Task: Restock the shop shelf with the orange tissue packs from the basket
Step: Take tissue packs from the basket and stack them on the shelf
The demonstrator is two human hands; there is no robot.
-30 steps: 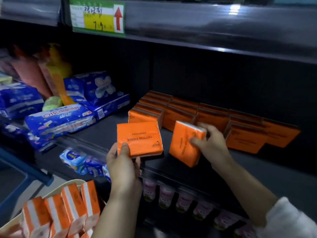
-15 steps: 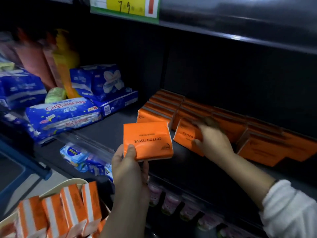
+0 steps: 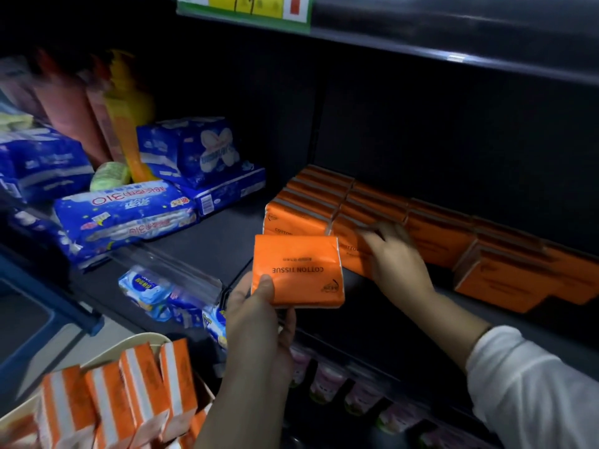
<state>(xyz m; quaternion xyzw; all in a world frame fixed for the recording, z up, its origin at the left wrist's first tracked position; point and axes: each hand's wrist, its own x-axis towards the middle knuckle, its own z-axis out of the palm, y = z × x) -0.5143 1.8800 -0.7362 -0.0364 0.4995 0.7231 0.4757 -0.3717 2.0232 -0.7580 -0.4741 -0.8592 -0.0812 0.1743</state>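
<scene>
While your left hand (image 3: 259,322) is pinching a flat orange plastic-wrapped tissue pack (image 3: 298,270) by its near left corner, thumb on the printed face and fingers curled beneath, the pack is hanging over the front edge of the dark metal shelf (image 3: 210,241), its "COTTON TISSUE" lettering reading upside down to you. Just right of that hand, your right hand (image 3: 395,257) is resting on an upright orange shelf pack (image 3: 351,251) with its fingers stretched leftward along the top edge. Motion blur is hiding the thumb, so you cannot tell whether this hand is gripping the pack or only pressing on it. A white knitted sleeve (image 3: 534,384) is covering the forearm behind it.

Beyond and to the right of your right hand, rows of orange tissue packs (image 3: 437,228) are standing on edge against the back of the shelf. Below and left of your left hand, a cream-rimmed basket (image 3: 142,338) is holding more orange-and-white packs (image 3: 129,393) set upright side by side. Farther left of that hand, blue plastic packets (image 3: 126,215) are lying stacked on the same shelf level. Directly beneath both wrists, pink-lidded cups (image 3: 327,384) are lining the lower shelf. High above your left hand, a green-edged yellow price label (image 3: 246,8) is hanging from the upper shelf lip.
</scene>
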